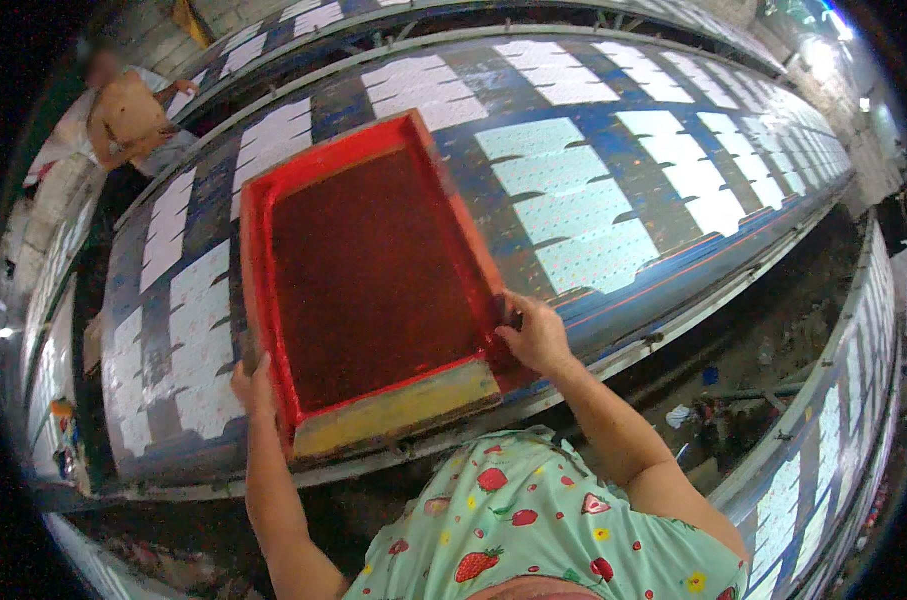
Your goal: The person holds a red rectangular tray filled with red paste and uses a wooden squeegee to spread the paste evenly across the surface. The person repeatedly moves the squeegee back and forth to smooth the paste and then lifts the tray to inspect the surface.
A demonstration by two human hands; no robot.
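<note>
A red-rimmed rectangular screen frame (pixel 368 280) with dark red mesh and a worn yellow strip along its near end lies on the long printing table (pixel 343 75). My left hand (pixel 253 378) grips the frame's left side near the close corner. My right hand (pixel 528 328) is closed on its right edge, fingers curled at the rim. White and pale mint cut pieces (pixel 570 197) with small speckles lie in rows on the table on both sides of the frame.
Metal rails (pixel 653 340) run along the table edges. A second table with similar pieces (pixel 793 500) is at the lower right, another beyond the far edge. A shirtless person (pixel 123 120) stands at the upper left beside the tables. A dark gap with clutter lies below the near rail.
</note>
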